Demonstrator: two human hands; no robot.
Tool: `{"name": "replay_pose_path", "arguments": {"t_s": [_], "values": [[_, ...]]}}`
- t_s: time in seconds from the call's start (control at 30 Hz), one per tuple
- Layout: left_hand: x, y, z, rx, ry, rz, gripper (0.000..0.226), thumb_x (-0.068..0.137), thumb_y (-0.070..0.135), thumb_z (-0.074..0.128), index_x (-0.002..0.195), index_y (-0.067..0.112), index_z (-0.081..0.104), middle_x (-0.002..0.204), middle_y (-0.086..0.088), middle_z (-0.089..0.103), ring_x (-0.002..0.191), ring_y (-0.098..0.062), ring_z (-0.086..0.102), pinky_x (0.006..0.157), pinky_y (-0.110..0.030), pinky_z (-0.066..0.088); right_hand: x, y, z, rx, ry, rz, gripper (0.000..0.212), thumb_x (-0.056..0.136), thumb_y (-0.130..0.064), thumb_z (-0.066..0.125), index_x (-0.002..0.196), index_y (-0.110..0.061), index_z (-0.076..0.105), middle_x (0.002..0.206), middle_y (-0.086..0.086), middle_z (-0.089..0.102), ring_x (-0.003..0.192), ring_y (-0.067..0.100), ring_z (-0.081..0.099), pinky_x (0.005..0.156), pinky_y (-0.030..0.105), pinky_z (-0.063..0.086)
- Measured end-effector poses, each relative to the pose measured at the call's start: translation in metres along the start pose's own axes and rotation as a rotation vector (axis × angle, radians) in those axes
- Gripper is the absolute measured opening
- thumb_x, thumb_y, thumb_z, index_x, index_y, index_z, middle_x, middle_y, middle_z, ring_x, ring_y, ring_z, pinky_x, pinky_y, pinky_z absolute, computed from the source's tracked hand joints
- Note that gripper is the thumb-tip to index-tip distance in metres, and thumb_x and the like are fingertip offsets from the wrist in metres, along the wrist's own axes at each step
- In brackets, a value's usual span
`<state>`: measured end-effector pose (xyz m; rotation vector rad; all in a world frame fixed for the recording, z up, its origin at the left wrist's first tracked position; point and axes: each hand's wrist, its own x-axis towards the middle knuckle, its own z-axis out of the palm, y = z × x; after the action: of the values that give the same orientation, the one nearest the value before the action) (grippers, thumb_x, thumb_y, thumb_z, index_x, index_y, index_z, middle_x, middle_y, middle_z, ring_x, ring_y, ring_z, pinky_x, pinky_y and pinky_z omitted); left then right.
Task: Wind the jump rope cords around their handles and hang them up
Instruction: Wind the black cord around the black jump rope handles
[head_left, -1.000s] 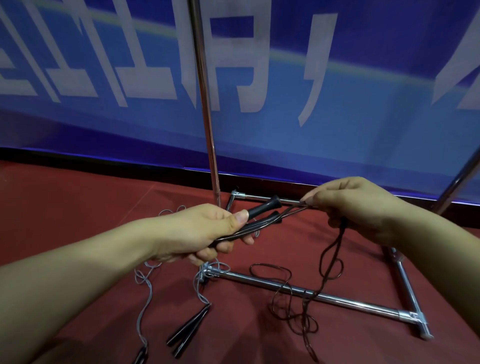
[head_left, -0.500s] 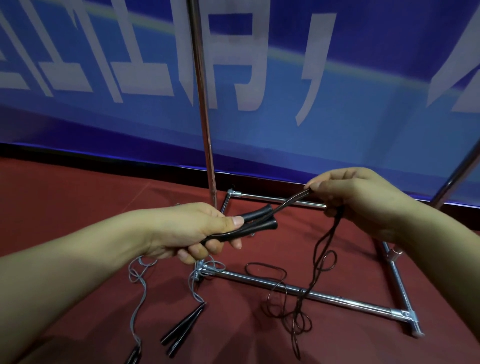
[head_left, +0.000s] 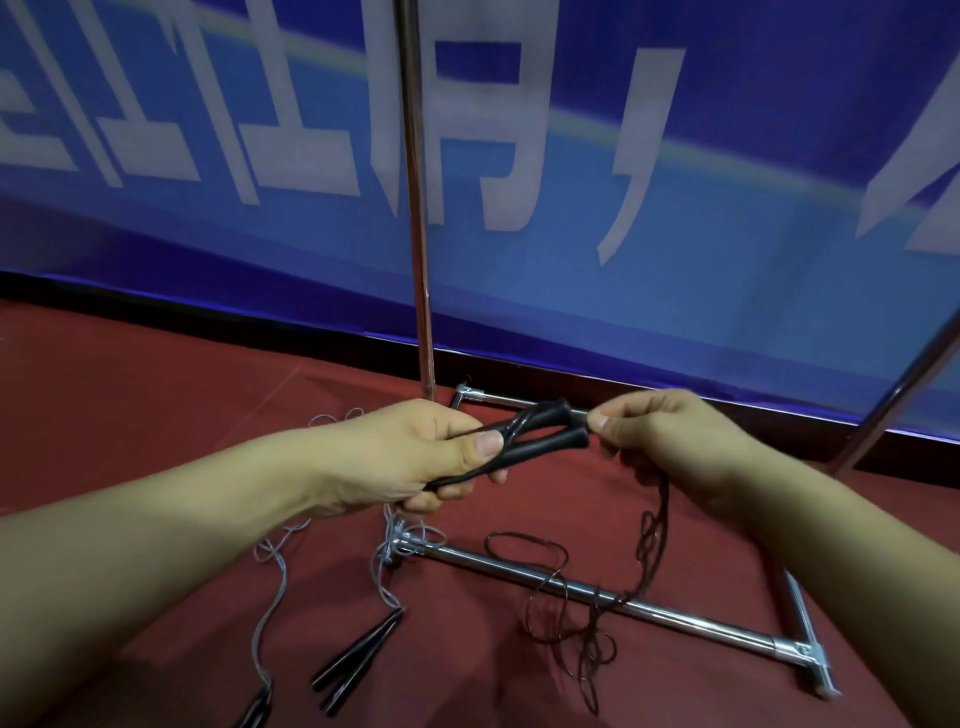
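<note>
Nearest, below the left hand: two pairs of black handles (head_left: 358, 657) with a grey cord (head_left: 272, 587) lying loose on the red floor (head_left: 130, 415); a second pair (head_left: 254, 709) is cut off by the bottom edge.
Below the right hand: dark cord (head_left: 652, 551) hanging down from it, draped over the front rail of the chrome rack base (head_left: 519, 566) and piled in loops on the floor.
Left hand (head_left: 415, 457): clenched round the held black handles (head_left: 524, 441), thumb on top.
Right hand (head_left: 670, 447): pinching what looks like the cord at the handles' far tips; the pinch itself is small and unclear.
Change: half a second ago the hands stood apart with the cord stretched between them; now the right hand has closed in to touch the handle ends, and the handles splay wider.
Room: bare floor left of the left hand; rack side rail (head_left: 802, 629) near the right forearm.
Farthest: upright pole (head_left: 418, 208) beyond the left hand, then the blue banner (head_left: 727, 156).
</note>
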<state>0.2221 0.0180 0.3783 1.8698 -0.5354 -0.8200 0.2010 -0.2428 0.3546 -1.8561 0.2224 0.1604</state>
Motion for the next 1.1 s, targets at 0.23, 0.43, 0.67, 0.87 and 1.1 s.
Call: {"name": "replay_pose_path", "arguments": {"t_s": [0.23, 0.43, 0.67, 0.87, 1.1], "values": [[0.013, -0.017, -0.006, 0.027, 0.331, 0.027, 0.034, 0.101, 0.035, 0.055, 0.086, 0.007, 0.066, 0.06, -0.001, 0.045, 0.044, -0.011, 0.036, 0.044, -0.023, 0.035, -0.017, -0.005, 0.027, -0.222, -0.07, -0.034, 0.032, 0.098, -0.032, 0.059, 0.082, -0.008, 0.074, 0.068, 0.005, 0.067, 0.057, 0.02, 0.044, 0.051, 0.029, 0.035], [0.018, -0.015, -0.011, 0.618, 0.545, -0.028, 0.029, 0.096, 0.05, 0.056, 0.082, 0.028, 0.066, 0.059, 0.009, 0.055, 0.059, -0.014, 0.054, 0.058, -0.03, 0.04, -0.033, -0.014, 0.046, -0.354, -0.023, -0.163, 0.031, 0.098, -0.037, 0.055, 0.08, -0.018, 0.072, 0.052, -0.009, 0.058, 0.047, 0.003, 0.05, 0.055, 0.023, 0.04], [0.03, -0.012, -0.006, 0.856, 0.66, -0.155, 0.032, 0.094, 0.061, 0.049, 0.083, 0.034, 0.06, 0.073, 0.009, 0.062, 0.084, -0.023, 0.063, 0.066, -0.032, 0.039, -0.032, -0.017, 0.05, -0.174, -0.096, -0.013, 0.027, 0.097, -0.028, 0.059, 0.078, -0.008, 0.059, 0.064, 0.006, 0.045, 0.055, 0.02, 0.045, 0.057, 0.035, 0.039], [0.031, -0.015, -0.015, 0.94, 0.58, -0.202, 0.034, 0.094, 0.063, 0.049, 0.091, 0.033, 0.064, 0.075, 0.009, 0.063, 0.081, -0.02, 0.063, 0.067, -0.032, 0.043, -0.03, -0.02, 0.043, -0.143, -0.107, 0.046, 0.03, 0.099, -0.032, 0.057, 0.082, -0.009, 0.067, 0.065, 0.002, 0.044, 0.059, 0.019, 0.039, 0.056, 0.034, 0.035], [0.031, -0.023, -0.019, 0.881, 0.308, -0.088, 0.03, 0.094, 0.052, 0.059, 0.073, 0.029, 0.06, 0.067, 0.007, 0.062, 0.063, -0.011, 0.06, 0.059, -0.029, 0.045, -0.033, -0.028, 0.038, -0.048, -0.088, 0.013, 0.038, 0.104, -0.031, 0.047, 0.088, -0.005, 0.069, 0.055, -0.005, 0.05, 0.05, 0.012, 0.039, 0.055, 0.029, 0.034]]}}
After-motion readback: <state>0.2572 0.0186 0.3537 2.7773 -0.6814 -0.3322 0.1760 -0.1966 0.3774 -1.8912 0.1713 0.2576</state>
